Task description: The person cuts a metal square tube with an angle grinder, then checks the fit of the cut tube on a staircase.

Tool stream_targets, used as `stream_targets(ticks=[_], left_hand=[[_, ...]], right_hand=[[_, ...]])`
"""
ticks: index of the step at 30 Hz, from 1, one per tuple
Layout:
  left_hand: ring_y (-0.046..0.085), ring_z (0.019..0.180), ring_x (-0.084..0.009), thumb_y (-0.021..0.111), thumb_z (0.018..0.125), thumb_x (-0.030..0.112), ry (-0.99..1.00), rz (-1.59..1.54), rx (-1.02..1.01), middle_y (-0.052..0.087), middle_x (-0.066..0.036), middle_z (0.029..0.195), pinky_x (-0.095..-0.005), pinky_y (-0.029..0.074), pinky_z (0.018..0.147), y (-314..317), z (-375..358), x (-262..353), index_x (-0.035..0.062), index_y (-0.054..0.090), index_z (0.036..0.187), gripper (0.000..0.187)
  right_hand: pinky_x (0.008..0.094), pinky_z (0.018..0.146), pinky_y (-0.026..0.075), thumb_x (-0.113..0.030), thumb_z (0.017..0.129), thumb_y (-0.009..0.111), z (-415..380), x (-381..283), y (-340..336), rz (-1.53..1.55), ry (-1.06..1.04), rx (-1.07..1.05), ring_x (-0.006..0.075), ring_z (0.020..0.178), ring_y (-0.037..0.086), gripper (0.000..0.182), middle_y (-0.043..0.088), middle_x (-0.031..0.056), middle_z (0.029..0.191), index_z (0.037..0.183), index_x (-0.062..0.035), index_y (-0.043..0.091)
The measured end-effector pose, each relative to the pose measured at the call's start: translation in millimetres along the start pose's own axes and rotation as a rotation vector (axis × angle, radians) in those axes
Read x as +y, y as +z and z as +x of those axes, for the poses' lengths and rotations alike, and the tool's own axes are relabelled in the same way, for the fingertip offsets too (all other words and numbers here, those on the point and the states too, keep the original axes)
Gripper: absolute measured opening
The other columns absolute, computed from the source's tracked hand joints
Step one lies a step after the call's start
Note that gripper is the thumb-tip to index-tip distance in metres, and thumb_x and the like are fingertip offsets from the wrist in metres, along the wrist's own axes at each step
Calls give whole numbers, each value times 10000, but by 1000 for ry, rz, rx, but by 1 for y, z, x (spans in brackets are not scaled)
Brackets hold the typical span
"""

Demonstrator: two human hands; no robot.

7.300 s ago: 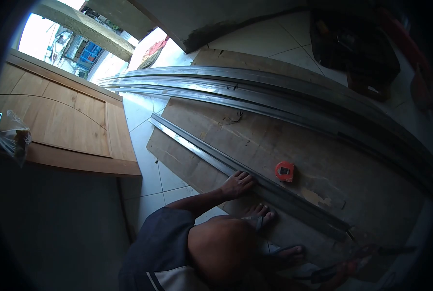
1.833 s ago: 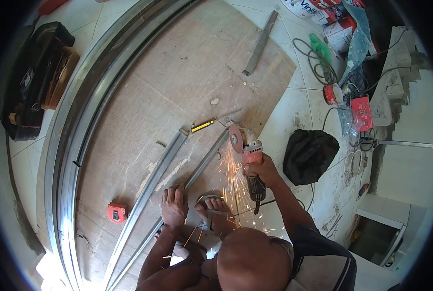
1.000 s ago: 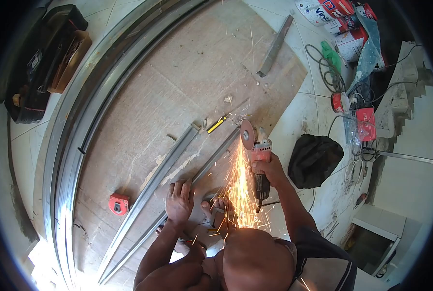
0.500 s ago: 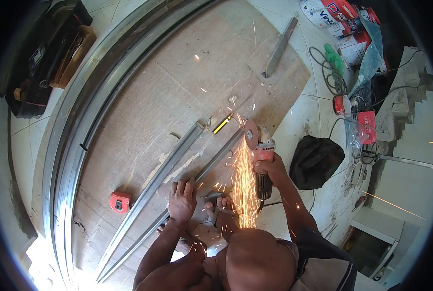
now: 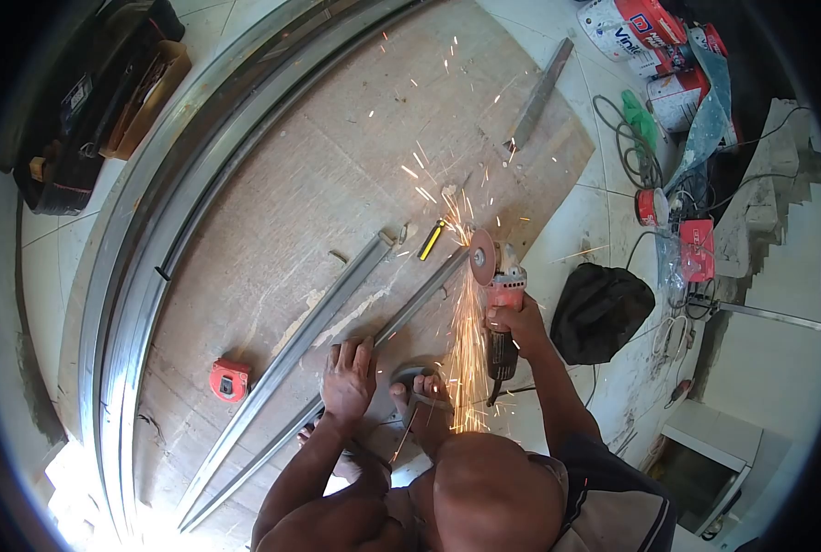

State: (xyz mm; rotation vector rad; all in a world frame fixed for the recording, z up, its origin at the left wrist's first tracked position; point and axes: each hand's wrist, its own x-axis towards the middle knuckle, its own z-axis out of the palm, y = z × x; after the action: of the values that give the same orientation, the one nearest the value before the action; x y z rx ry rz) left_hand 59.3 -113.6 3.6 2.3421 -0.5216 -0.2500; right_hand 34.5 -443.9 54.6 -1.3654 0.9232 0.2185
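Note:
My right hand is wrapped round the body of an angle grinder. Its reddish disc meets the far end of a narrow metal profile, and a dense stream of orange sparks pours down towards my body. With fingers bent over that same profile, my left hand presses it down nearer to me. A foot rests beside the profile. Just beyond the cut lies a screwdriver with a yellow and black handle; its shaft is hard to make out among the sparks.
A second metal profile lies left of the held one, with a red tape measure farther left. Long metal profiles line the board's left side. A black bag, cables and paint buckets stand on the right.
The screwdriver has turned more upright and shifted slightly right. Sparks now scatter more widely beyond the disc. Both hands keep nearly the same position.

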Motion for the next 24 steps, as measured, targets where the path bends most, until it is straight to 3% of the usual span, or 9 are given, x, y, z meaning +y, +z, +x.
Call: stream_targets(ticks=[6,24], left_hand=[[614,981,-355,726,857,95,-3,14,2,633,-132,1083,-452,521,858,1,0,0,62,649,1201,354],[612,979,-358,745,838,92,-20,-20,2,637,-135,1097,-452,522,853,-2,2,1,61,649,1214,390]], right_hand=[[337,731,565,-95,767,777,9,-4,-6,-94,-28,17,158,816,677,400,682,60,946,1129,2,636],[330,723,585,-55,763,764,10,-3,-11,-121,-7,-10,178,777,694,398,677,58,934,1131,9,627]])
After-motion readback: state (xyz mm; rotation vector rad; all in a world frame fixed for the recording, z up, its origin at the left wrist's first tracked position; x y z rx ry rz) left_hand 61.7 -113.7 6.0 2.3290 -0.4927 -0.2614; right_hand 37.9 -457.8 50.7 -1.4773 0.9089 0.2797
